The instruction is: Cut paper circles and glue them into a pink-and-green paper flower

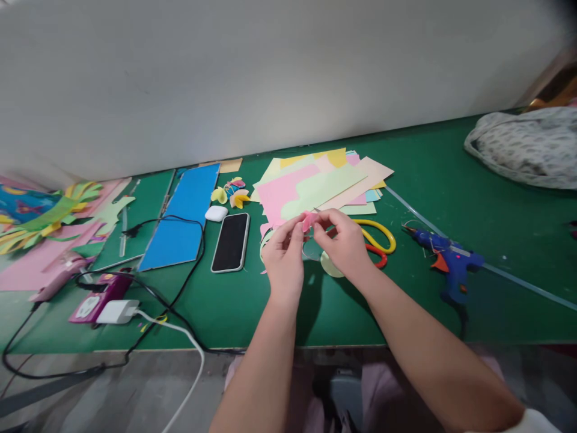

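Between the fingertips of both hands is a small pink paper piece [309, 221], curled or folded. My left hand [285, 248] pinches it from the left; my right hand [341, 242] pinches its right side. Just beyond my hands lies a stack of pastel paper sheets [324, 189]. Scissors with yellow and red handles [388, 239] rest on the table by my right hand, their blades mostly hidden. Pale round paper pieces [331, 266] lie beneath my hands, partly covered. Small folded paper petals [232, 192] in yellow and pink sit to the back left.
A phone [230, 242], a white earbud case [216, 213] and a blue board [183, 213] are on the left. Black cables cross to a purple power strip [103, 296] with a white charger [118, 311]. A blue glue gun [451, 258] and a patterned cloth bag [527, 147] are on the right.
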### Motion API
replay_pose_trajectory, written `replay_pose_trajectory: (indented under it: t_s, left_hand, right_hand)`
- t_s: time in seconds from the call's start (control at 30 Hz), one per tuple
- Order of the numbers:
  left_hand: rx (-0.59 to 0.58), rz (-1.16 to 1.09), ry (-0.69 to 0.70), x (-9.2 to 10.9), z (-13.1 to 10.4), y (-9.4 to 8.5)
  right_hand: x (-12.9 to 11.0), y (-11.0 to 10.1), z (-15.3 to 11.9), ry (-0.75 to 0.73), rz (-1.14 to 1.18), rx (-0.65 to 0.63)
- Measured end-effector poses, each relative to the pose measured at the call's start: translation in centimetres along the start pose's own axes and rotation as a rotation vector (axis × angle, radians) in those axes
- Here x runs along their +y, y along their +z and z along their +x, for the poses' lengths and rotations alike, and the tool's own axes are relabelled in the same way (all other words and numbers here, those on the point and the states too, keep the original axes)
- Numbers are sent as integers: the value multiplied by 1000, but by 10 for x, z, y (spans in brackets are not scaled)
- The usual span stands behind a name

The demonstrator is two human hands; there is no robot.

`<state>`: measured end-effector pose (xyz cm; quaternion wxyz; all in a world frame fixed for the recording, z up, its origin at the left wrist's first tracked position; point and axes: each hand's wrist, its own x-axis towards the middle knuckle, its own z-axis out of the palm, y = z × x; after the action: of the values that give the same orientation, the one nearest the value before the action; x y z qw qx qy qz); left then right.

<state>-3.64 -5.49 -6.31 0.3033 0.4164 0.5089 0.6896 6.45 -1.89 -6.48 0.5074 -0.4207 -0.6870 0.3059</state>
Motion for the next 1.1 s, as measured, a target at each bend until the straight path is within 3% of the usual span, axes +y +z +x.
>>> replay_pose_trajectory:
  t_s: [0.2,0.33,0.57,0.7,0.93,1.1]
  left_hand:
    - [-95,144,63,1,-1,-3]
    - [-131,121,64,1,1,-4]
    - [-80,-240,-197,2,5,-2]
    - [-62,-273,-261,3,9,-5]
    - [-41,-250,-237,4,10,-7]
    - [-36,-240,-179,3,9,-5]
  right_hand:
    - [2,-1,0,-29,-10,-3]
    - [2,-3,0,-57,-19,-15]
    - [-1,-2,0,-86,-32,-55]
    - [-3,-3,-1,-111,-4,-101]
    - [-7,-8,0,89,286,-87]
    - [-5,-8,2,116,329,-95]
